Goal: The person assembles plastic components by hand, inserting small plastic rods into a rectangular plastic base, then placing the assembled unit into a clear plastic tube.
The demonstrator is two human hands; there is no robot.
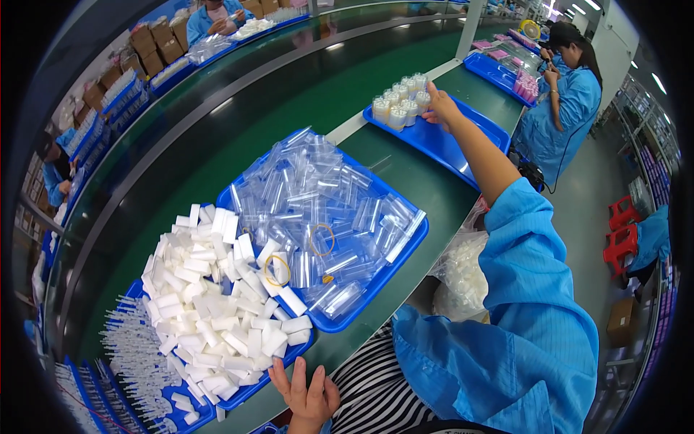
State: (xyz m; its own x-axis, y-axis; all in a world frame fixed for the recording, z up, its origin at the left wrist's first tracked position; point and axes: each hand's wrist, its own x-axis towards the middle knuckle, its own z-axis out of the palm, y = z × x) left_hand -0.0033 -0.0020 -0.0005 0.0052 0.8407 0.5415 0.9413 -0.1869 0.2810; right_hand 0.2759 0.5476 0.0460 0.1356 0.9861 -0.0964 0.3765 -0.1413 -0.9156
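Observation:
At the far end of my reach, my right hand [441, 110] is at the edge of a group of bundled clear cylinders with white tops [395, 116]. Its thumb and fingers sit around the nearest bundle [422, 100], which stands upright in a blue tray [463, 148]. My left hand [307, 394] has its fingers spread and holds nothing. It rests by the near rim of a tray heaped with white foam blocks [217, 311]. Beside that heap, another blue tray [416, 235] holds many clear plastic tubes [311, 188] and some yellow rubber bands [277, 270].
Thin white-and-clear parts [137, 347] lie in trays at the lower left. The green conveyor belt [181, 166] runs beyond the bench. A co-worker in blue [564, 101] works at the right, near red stools [620, 242]. A clear bag [463, 271] hangs below the bench edge.

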